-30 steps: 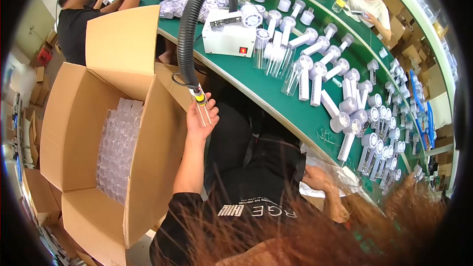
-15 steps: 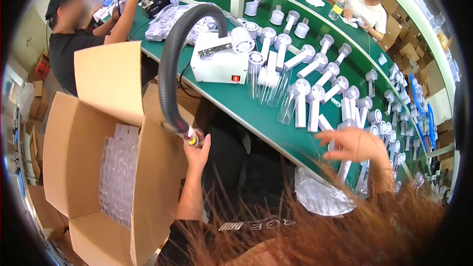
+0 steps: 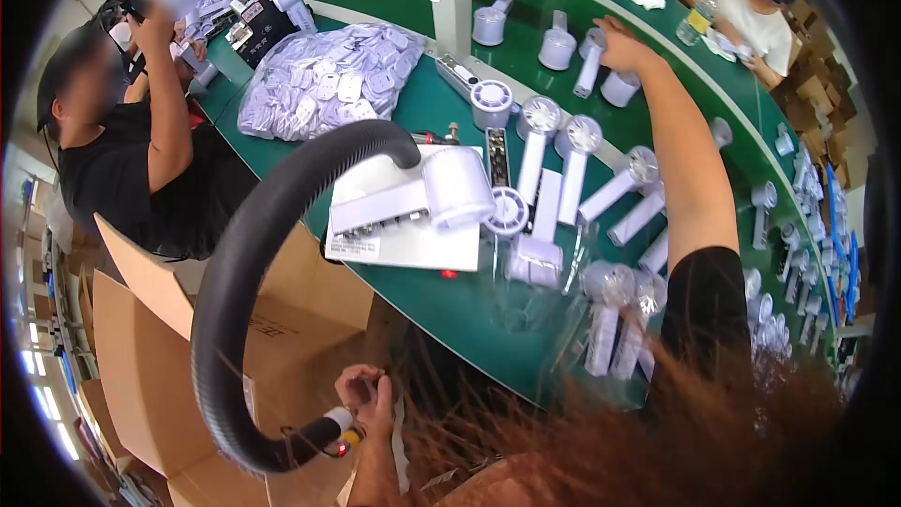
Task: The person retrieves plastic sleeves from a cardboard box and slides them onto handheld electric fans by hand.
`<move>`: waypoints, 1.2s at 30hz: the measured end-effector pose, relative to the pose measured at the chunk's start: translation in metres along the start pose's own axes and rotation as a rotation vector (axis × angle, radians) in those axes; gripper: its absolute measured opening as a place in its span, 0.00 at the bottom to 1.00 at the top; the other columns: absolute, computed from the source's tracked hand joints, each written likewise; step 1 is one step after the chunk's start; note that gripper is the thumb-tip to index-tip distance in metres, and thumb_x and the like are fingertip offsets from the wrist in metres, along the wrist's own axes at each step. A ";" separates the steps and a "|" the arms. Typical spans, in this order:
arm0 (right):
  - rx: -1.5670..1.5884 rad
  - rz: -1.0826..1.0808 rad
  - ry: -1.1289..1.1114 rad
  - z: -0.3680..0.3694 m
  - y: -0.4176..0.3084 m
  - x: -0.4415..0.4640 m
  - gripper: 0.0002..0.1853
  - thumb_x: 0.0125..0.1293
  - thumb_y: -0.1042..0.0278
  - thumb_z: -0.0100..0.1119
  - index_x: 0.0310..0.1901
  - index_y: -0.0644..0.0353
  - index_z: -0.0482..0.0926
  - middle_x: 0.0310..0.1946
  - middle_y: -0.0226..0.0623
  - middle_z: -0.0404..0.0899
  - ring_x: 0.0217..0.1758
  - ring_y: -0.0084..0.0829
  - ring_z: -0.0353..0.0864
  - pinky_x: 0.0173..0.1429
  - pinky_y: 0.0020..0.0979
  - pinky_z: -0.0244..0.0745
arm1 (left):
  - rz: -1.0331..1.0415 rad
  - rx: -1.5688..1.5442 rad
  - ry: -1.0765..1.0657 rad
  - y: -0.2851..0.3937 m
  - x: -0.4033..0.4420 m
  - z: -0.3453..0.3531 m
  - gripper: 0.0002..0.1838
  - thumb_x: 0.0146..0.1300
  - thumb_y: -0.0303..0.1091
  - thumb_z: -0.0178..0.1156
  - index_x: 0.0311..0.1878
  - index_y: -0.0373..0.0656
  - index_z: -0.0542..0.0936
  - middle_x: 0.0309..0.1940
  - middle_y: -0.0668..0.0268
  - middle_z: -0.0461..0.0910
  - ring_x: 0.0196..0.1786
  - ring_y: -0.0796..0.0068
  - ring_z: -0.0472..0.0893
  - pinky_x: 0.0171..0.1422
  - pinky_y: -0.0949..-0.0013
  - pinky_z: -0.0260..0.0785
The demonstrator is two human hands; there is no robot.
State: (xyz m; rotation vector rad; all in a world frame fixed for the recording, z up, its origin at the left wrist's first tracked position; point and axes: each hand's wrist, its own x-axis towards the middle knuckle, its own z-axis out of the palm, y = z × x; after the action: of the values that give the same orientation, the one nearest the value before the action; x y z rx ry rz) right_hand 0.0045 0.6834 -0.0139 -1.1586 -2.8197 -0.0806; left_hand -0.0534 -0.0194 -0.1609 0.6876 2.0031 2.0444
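Far up the green bench, my right hand [image 3: 621, 45] is closed around a white handheld fan [image 3: 589, 64], its fingers over the round head. Low in the view, my left hand [image 3: 368, 401] is curled beside the tip of a black corrugated hose [image 3: 225, 319]; what its fingers hold, if anything, cannot be made out. The hose arches up to a white box [image 3: 404, 249], on which another white fan [image 3: 458, 186] lies. Several more fans [image 3: 578, 136] stand in rows between the box and my right arm, with clear plastic tubes near them.
An open cardboard box [image 3: 141, 385] is at the lower left. A bag of white parts [image 3: 328, 80] lies behind the white box. One person [image 3: 122, 150] is at the left, another [image 3: 741, 14] at the upper right beside a bottle [image 3: 696, 21]. A post [image 3: 449, 0] rises from the bench.
My right hand has reached far up the bench and closed on a fan. My left hand and the hose tip are lower in view. The view has shifted closer to the bench.
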 end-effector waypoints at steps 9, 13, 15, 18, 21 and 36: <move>-0.059 -0.380 0.140 -0.064 0.008 -0.017 0.33 0.46 0.74 0.65 0.59 0.58 0.69 0.54 0.52 0.75 0.56 0.52 0.76 0.62 0.41 0.72 | -0.366 -0.001 -0.102 0.018 0.012 0.005 0.29 0.59 0.22 0.62 0.61 0.41 0.60 0.43 0.60 0.73 0.44 0.71 0.75 0.52 0.68 0.70; -0.081 -0.259 0.323 -0.198 -0.064 -0.169 0.23 0.59 0.72 0.59 0.58 0.64 0.72 0.51 0.51 0.79 0.53 0.46 0.80 0.57 0.39 0.75 | -0.740 -0.267 -0.448 0.028 -0.006 -0.001 0.31 0.56 0.20 0.63 0.59 0.45 0.58 0.45 0.59 0.74 0.46 0.71 0.76 0.51 0.69 0.73; 0.128 -0.394 0.301 -0.220 -0.062 -0.243 0.32 0.50 0.68 0.64 0.60 0.60 0.70 0.53 0.46 0.78 0.60 0.38 0.75 0.64 0.33 0.67 | -0.744 -0.330 -0.713 0.050 -0.016 0.007 0.32 0.56 0.22 0.64 0.62 0.45 0.61 0.46 0.60 0.74 0.47 0.71 0.76 0.51 0.68 0.72; 0.358 -0.412 0.226 -0.224 -0.112 -0.381 0.35 0.37 0.62 0.71 0.52 0.63 0.76 0.49 0.45 0.75 0.55 0.42 0.75 0.61 0.39 0.68 | -0.584 -0.300 -1.115 0.089 -0.003 0.030 0.32 0.58 0.27 0.65 0.66 0.43 0.66 0.48 0.63 0.75 0.48 0.71 0.75 0.51 0.69 0.70; 0.730 -0.350 0.146 -0.183 -0.156 -0.482 0.35 0.33 0.61 0.75 0.48 0.63 0.73 0.51 0.56 0.74 0.54 0.46 0.75 0.57 0.42 0.69 | -0.195 -0.163 -1.266 0.120 0.020 0.060 0.30 0.56 0.31 0.68 0.63 0.39 0.72 0.46 0.63 0.76 0.44 0.72 0.75 0.48 0.70 0.68; 1.608 0.055 -0.236 -0.020 -0.272 -0.557 0.41 0.47 0.74 0.75 0.64 0.62 0.65 0.51 0.38 0.74 0.52 0.27 0.75 0.58 0.30 0.70 | -0.579 0.316 -1.130 0.053 -0.013 -0.040 0.24 0.58 0.35 0.67 0.57 0.39 0.77 0.35 0.67 0.79 0.34 0.79 0.76 0.38 0.73 0.69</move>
State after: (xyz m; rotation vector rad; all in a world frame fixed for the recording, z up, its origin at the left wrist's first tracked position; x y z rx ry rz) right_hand 0.2087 0.0997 -0.0559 -0.7053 -1.8074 1.9113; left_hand -0.0504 -0.0642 -0.1104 0.8858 1.5142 0.7001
